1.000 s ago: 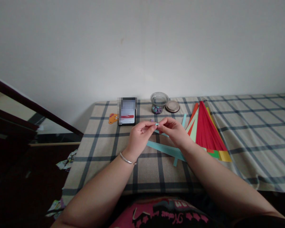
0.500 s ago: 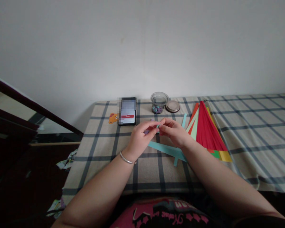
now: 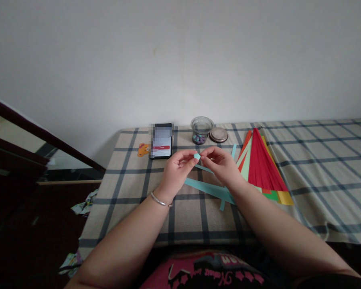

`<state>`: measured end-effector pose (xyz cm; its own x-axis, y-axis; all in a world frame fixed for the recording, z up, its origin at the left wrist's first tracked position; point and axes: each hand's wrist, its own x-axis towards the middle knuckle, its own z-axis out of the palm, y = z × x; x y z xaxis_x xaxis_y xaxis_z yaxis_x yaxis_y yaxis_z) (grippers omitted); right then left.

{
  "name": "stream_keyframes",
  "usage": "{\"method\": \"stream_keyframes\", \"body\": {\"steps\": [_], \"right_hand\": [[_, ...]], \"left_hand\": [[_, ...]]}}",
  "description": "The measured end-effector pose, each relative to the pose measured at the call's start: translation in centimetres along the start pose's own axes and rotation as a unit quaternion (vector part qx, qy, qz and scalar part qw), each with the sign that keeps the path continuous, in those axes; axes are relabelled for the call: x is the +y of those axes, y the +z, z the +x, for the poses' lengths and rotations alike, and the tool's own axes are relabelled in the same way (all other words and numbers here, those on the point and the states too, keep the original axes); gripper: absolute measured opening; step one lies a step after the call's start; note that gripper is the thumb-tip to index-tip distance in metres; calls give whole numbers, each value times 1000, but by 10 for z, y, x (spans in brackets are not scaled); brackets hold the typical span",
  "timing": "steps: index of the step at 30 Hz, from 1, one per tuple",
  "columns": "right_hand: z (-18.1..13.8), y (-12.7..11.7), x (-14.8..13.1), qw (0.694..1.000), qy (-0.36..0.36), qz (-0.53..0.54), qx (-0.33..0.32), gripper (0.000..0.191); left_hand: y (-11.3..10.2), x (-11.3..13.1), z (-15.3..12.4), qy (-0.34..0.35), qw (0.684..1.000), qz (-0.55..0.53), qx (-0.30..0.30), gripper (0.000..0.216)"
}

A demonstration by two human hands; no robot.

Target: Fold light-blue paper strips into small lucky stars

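My left hand [image 3: 177,170] and my right hand [image 3: 221,164] meet above the checked cloth, fingertips pinched together on a small folded piece of light-blue paper strip [image 3: 197,156]. The strip's loose end trails down and right under my right hand. More light-blue strips [image 3: 206,188] lie flat on the cloth below both hands. A silver bangle sits on my left wrist.
A fan of red, green, orange and yellow paper strips [image 3: 260,164] lies to the right. Behind my hands stand a phone [image 3: 161,140], an open clear jar with small coloured pieces [image 3: 201,130] and its round lid [image 3: 218,135]. An orange sticker [image 3: 143,149] lies left of the phone. The table's left edge drops to a dark floor with paper scraps.
My fingers have shifted on the small blue fold, turning it slightly; both hands stay in about the same place above the cloth.
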<state>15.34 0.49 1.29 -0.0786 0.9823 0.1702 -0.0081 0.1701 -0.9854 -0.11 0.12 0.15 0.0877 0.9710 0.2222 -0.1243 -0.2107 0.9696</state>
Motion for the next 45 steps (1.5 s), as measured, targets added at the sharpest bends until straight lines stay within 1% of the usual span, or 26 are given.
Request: {"method": "stream_keyframes", "body": {"steps": [4,8,15,23,29,33,45], "right_hand": [[-1,-1,4,998,-36,-53,9,26],[-2,-3,5,994,-62,-84,4,18],[-3,-3,3,990,-91,-109,14,17],[-4,-3,-1,992,-80,-94,18,20],[-3,-3,0,993,-78,-88,20,23],[-3,-3,1,994,-76,-78,19,23],[-3,-2,-1,997,-60,-53,14,28]], "left_hand": [[0,1,0,-3,1000,-3,-1,29],[1,3,0,-6,1000,2,1,29],[0,-1,0,-4,1000,-11,4,27],[0,2,1,-14,1000,-5,15,28],[0,-1,1,-15,1000,-5,22,29],[0,-4,2,-15,1000,-17,21,27],[0,-4,1,-18,1000,-7,17,31]]}}
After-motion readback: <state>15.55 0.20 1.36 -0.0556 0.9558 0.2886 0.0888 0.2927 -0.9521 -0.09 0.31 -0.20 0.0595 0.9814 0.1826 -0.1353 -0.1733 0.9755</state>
